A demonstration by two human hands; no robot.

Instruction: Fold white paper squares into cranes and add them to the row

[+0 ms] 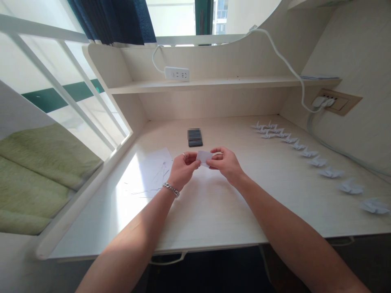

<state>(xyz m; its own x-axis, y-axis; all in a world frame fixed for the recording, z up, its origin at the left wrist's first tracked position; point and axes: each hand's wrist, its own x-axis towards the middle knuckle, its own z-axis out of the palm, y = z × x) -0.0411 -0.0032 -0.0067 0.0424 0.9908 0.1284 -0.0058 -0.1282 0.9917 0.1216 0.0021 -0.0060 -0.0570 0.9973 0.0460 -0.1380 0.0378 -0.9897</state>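
A small white piece of paper (204, 157) is held up above the desk between my two hands. My left hand (184, 167), with a ring and a silver chain bracelet (171, 189) at its wrist, pinches the paper's left edge. On the right edge, the thumb and fingers of my right hand (225, 163) are closed on the same paper. Whether the paper is folded in layers is too small to tell. Just beyond my hands a dark phone-like object (194, 137), partly blurred, lies on the desk.
White paper sheets and thin strips (152, 171) lie left of my hands, partly in sunlight. Several folded paper cranes (331, 172) line the desk's right side. A power strip (176, 74) rests on the shelf (214, 84). A white cable (282, 57) runs to the wall socket (339, 101).
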